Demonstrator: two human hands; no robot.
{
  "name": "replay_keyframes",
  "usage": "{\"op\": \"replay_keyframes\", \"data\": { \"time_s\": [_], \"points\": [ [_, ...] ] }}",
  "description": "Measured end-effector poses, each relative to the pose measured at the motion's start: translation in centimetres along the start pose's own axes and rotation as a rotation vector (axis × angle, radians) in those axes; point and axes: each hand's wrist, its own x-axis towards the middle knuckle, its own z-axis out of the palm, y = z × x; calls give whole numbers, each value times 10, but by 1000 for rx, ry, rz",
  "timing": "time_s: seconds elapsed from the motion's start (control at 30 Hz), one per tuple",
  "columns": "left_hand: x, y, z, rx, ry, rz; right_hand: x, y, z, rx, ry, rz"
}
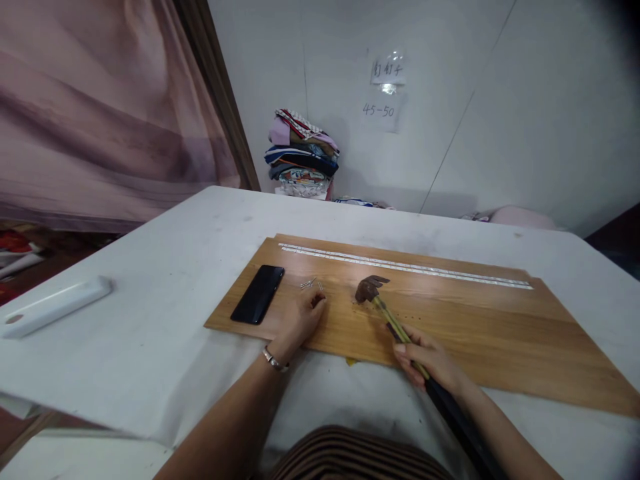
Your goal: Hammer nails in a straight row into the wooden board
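A long wooden board (475, 333) lies on the white table (165, 267). My right hand (425, 360) is closed round the handle of a claw hammer (373, 293), whose head rests on the board near a row of small holes. My left hand (300, 317) lies on the board with fingers curled in a pinch, just below a few loose nails (310, 284). What the pinch holds is too small to see. A black phone (258, 303) lies on the board's left end, next to my left hand.
A strip of white tape (405, 267) runs along the board's far edge. A white bar-shaped object (55, 305) lies at the table's left. Folded clothes (303, 157) are stacked against the wall behind, under paper notes (383, 93). A curtain hangs at left.
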Motion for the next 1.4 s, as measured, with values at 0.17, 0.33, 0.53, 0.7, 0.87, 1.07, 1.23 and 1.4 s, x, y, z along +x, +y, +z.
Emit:
{"op": "replay_keyframes", "data": {
  "time_s": [0.17,0.33,0.53,0.7,0.87,1.07,1.23,1.4],
  "points": [
    [-1,-2,1,-10,-3,2,-2,0,1,-14,-12,-3],
    [-1,0,0,-2,-1,6,2,-1,3,-40,-35,-8],
    [-1,3,-2,-3,-9,1,2,1,2,-8,1,4],
    [-1,2,-1,-5,2,1,-3,2,-1,-31,4,-5],
    [0,3,-1,2,-4,-7,0,3,1,-21,-2,5],
    [-1,5,-4,10,-17,-4,5,3,2,3,-2,0],
    [-1,4,-3,2,-15,-5,1,1,1,12,0,-16],
    [-1,2,-1,-20,-8,-5,-1,3,0,-2,-2,-11]
  ]
}}
